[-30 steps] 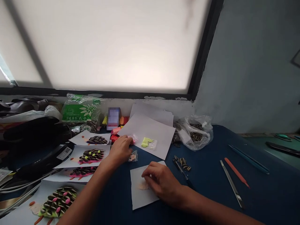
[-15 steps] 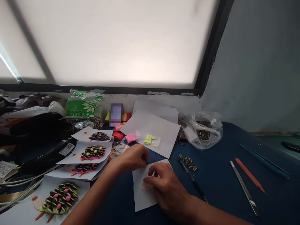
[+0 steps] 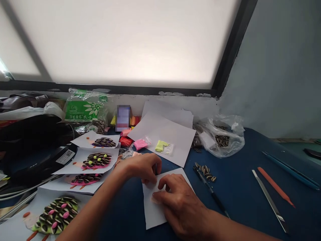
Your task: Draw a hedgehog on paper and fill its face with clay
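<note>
Right hand [image 3: 179, 199] over a white sheet [image 3: 154, 216], fingers [image 3: 163, 195] at a pale patch [image 3: 154, 201], left hand [image 3: 146, 166] at the sheet's far edge, cannot tell whether either grip holds anything

The right hand [image 3: 179, 199] partly hides the pale patch [image 3: 154, 201]; the phone [image 3: 123, 118] is blurred.

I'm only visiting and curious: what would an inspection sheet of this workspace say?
Surface: dark blue tabletop.
Work things: small white sheet with a pale patch; loose striped seeds; seed-covered pictures at left.
Clutter: pen beside the seeds; orange tool at right.
Hands: left hand curled at the sheet's far edge; right hand over the sheet, fingertips at the patch; anything pinched is hidden.
Cables: white cables at far left.
Surroundings: bright window, grey wall.
</note>
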`<state>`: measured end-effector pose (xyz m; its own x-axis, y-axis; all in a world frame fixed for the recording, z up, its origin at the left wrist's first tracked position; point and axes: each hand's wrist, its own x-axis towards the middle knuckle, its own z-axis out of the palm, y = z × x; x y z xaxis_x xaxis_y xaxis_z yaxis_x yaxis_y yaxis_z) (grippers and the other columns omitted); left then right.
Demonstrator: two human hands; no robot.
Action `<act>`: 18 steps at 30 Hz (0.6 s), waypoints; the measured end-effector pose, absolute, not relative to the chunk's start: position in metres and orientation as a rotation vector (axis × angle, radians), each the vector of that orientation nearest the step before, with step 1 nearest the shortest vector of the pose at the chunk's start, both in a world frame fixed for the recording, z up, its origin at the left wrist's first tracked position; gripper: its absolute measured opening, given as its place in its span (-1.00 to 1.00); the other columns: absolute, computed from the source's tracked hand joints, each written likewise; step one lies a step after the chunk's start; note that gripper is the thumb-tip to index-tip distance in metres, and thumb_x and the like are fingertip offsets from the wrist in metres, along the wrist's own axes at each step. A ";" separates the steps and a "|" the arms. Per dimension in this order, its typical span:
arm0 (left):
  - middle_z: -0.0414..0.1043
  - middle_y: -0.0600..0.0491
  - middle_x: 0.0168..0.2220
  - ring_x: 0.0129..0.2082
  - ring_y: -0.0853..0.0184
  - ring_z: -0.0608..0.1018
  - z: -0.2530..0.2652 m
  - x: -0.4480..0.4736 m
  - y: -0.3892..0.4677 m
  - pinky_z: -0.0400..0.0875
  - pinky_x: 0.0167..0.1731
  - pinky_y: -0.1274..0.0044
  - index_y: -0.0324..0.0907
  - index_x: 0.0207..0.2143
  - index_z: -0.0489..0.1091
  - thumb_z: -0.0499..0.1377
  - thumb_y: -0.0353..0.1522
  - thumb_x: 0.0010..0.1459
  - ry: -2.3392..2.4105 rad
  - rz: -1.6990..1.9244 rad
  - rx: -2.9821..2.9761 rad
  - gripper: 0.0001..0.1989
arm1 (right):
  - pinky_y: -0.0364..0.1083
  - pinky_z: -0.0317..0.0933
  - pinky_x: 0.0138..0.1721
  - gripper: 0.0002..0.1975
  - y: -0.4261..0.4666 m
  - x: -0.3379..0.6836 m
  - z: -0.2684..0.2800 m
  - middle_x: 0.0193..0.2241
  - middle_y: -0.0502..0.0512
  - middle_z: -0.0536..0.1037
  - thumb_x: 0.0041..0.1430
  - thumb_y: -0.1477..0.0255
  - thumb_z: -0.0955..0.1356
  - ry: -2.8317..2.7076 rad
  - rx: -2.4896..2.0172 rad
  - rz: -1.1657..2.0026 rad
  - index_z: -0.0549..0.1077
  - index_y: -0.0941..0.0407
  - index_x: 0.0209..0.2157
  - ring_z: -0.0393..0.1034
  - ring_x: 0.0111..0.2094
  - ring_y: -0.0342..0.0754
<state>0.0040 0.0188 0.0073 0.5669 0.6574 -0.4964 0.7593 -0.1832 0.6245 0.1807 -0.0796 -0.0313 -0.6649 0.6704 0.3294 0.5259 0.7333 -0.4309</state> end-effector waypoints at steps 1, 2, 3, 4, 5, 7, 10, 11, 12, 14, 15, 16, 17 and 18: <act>0.39 0.20 -0.59 -0.58 0.36 0.52 0.007 0.004 0.018 0.31 -0.65 0.64 -0.16 -0.41 0.36 0.19 -0.45 -0.25 1.152 -0.145 1.933 -0.77 | 0.05 0.18 -0.06 -0.69 -0.080 0.181 -0.032 -0.13 0.21 0.37 0.02 0.64 0.30 -2.464 -0.902 0.418 0.49 0.14 -0.18 0.24 -0.10 0.07; 0.40 0.21 -0.58 -0.58 0.36 0.52 0.008 0.004 0.017 0.30 -0.66 0.65 -0.16 -0.41 0.36 0.19 -0.44 -0.25 1.158 -0.149 1.956 -0.77 | 0.05 0.18 -0.06 -0.69 -0.079 0.181 -0.032 -0.13 0.20 0.37 0.02 0.63 0.30 -2.463 -0.893 0.425 0.49 0.14 -0.17 0.24 -0.10 0.06; 0.40 0.21 -0.58 -0.58 0.36 0.52 0.008 0.004 0.017 0.30 -0.66 0.65 -0.16 -0.41 0.36 0.18 -0.44 -0.25 1.161 -0.152 1.966 -0.77 | 0.05 0.18 -0.06 -0.69 -0.079 0.181 -0.032 -0.13 0.20 0.37 0.02 0.63 0.30 -2.458 -0.889 0.432 0.49 0.14 -0.17 0.24 -0.10 0.06; 0.39 0.21 -0.58 -0.57 0.36 0.52 0.008 0.005 0.017 0.31 -0.65 0.64 -0.16 -0.41 0.35 0.18 -0.44 -0.25 1.160 -0.155 1.964 -0.77 | 0.05 0.18 -0.06 -0.70 -0.079 0.181 -0.032 -0.12 0.20 0.36 0.03 0.63 0.30 -2.455 -0.887 0.438 0.49 0.14 -0.17 0.24 -0.09 0.06; 0.39 0.21 -0.59 -0.57 0.37 0.52 0.008 0.005 0.018 0.32 -0.65 0.64 -0.16 -0.41 0.34 0.18 -0.45 -0.25 1.154 -0.159 1.951 -0.77 | 0.05 0.17 -0.05 -0.70 -0.079 0.181 -0.031 -0.12 0.20 0.36 0.03 0.62 0.31 -2.452 -0.887 0.444 0.49 0.14 -0.18 0.24 -0.09 0.06; 0.37 0.21 -0.60 -0.58 0.37 0.51 0.008 0.004 0.018 0.33 -0.64 0.63 -0.16 -0.41 0.33 0.19 -0.46 -0.25 1.138 -0.168 1.910 -0.76 | 0.06 0.16 -0.04 -0.71 -0.078 0.181 -0.030 -0.11 0.19 0.35 0.03 0.62 0.31 -2.453 -0.894 0.448 0.49 0.13 -0.19 0.24 -0.08 0.07; 0.35 0.24 -0.61 -0.66 0.40 0.47 0.009 0.004 0.019 0.31 -0.68 0.63 -0.15 -0.37 0.27 0.22 -0.47 -0.25 1.155 -0.160 1.841 -0.70 | 0.07 0.16 -0.04 -0.71 -0.079 0.180 -0.028 -0.11 0.17 0.35 0.03 0.62 0.31 -2.462 -0.915 0.466 0.49 0.10 -0.20 0.24 -0.09 0.06; 0.34 0.26 -0.61 -0.69 0.40 0.46 0.010 0.004 0.019 0.31 -0.70 0.62 -0.15 -0.36 0.25 0.22 -0.48 -0.25 1.167 -0.152 1.818 -0.68 | 0.07 0.16 -0.04 -0.72 -0.079 0.180 -0.027 -0.11 0.17 0.35 0.04 0.62 0.31 -2.463 -0.921 0.474 0.49 0.10 -0.20 0.24 -0.09 0.06; 0.33 0.27 -0.61 -0.70 0.40 0.46 0.011 0.004 0.018 0.31 -0.70 0.61 -0.14 -0.36 0.23 0.22 -0.49 -0.25 1.169 -0.146 1.799 -0.67 | 0.07 0.15 -0.04 -0.72 -0.079 0.180 -0.027 -0.11 0.17 0.35 0.04 0.63 0.31 -2.465 -0.923 0.481 0.49 0.10 -0.20 0.24 -0.09 0.05; 0.36 0.25 -0.61 -0.68 0.36 0.49 0.012 0.006 0.017 0.36 -0.69 0.60 -0.15 -0.38 0.24 0.19 -0.51 -0.24 1.137 -0.152 1.778 -0.71 | 0.06 0.14 -0.03 -0.71 -0.079 0.180 -0.026 -0.12 0.16 0.34 0.03 0.64 0.31 -2.466 -0.921 0.491 0.49 0.10 -0.20 0.23 -0.08 0.05; 0.37 0.23 -0.60 -0.65 0.34 0.52 0.013 0.006 0.016 0.39 -0.66 0.59 -0.16 -0.40 0.26 0.17 -0.53 -0.24 1.110 -0.161 1.773 -0.73 | 0.06 0.14 -0.02 -0.70 -0.079 0.180 -0.026 -0.12 0.16 0.34 0.03 0.64 0.31 -2.466 -0.920 0.494 0.50 0.09 -0.20 0.23 -0.07 0.05; 0.39 0.22 -0.60 -0.62 0.32 0.54 0.013 0.007 0.016 0.41 -0.64 0.58 -0.16 -0.41 0.28 0.15 -0.54 -0.24 1.084 -0.169 1.770 -0.74 | 0.06 0.13 -0.02 -0.69 -0.079 0.180 -0.026 -0.12 0.15 0.33 0.02 0.65 0.31 -2.466 -0.923 0.495 0.50 0.09 -0.20 0.22 -0.07 0.05; 0.40 0.21 -0.61 -0.60 0.31 0.56 0.013 0.007 0.016 0.43 -0.62 0.57 -0.17 -0.41 0.30 0.14 -0.55 -0.24 1.064 -0.175 1.767 -0.75 | 0.06 0.13 -0.02 -0.68 -0.079 0.180 -0.027 -0.12 0.15 0.33 0.01 0.65 0.32 -2.468 -0.927 0.497 0.50 0.08 -0.20 0.22 -0.07 0.05; 0.40 0.20 -0.61 -0.59 0.31 0.56 0.013 0.008 0.016 0.44 -0.61 0.57 -0.18 -0.41 0.31 0.13 -0.56 -0.24 1.048 -0.176 1.764 -0.75 | 0.05 0.13 -0.02 -0.68 -0.079 0.180 -0.027 -0.12 0.14 0.33 0.01 0.65 0.32 -2.469 -0.934 0.497 0.50 0.07 -0.20 0.22 -0.07 0.05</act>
